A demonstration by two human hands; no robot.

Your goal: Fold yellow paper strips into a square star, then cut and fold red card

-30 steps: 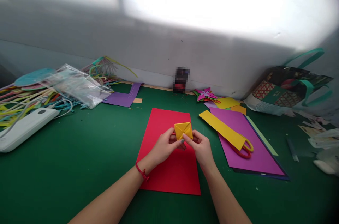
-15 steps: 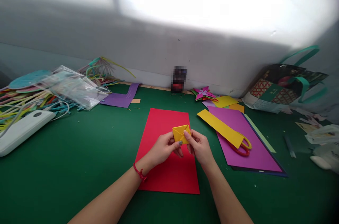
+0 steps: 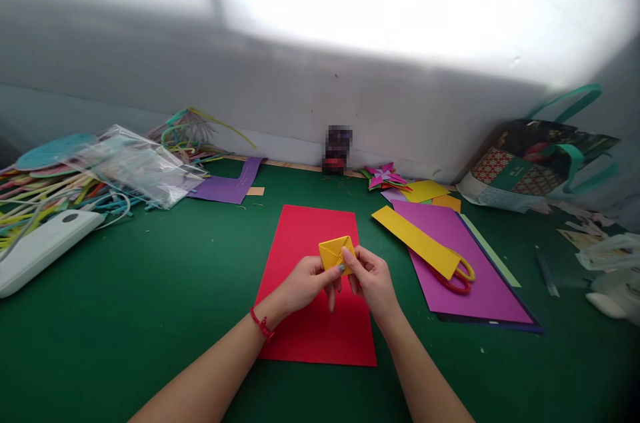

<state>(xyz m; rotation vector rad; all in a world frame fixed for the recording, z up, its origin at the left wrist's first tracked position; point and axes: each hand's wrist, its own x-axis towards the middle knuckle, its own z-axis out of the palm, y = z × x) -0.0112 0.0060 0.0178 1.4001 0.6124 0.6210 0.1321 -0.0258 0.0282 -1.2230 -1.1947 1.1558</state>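
A small folded square of yellow paper [image 3: 332, 251] with diagonal creases is held above a red sheet [image 3: 305, 236]. My left hand [image 3: 311, 283] pinches its lower left side, thumb across the front. My right hand [image 3: 367, 273] grips the right side, with the thumb pressed on the paper near its middle. Both sets of fingers behind the paper are partly hidden. The red sheet lies flat on the green table [image 3: 175, 316] under my hands.
To the right, a yellow strip [image 3: 415, 240] covers part of the scissors [image 3: 457, 284] on purple sheets [image 3: 480, 296]. Folded paper stars [image 3: 384, 175] and a bag [image 3: 520, 170] stand behind. On the left are pipe cleaners [image 3: 45, 193], a plastic sleeve [image 3: 145, 166] and a white device [image 3: 50, 250].
The yellow folded paper has shifted slightly left and tilted, together with both hands. My right thumb has moved left with it. Everything on the table stays in place.
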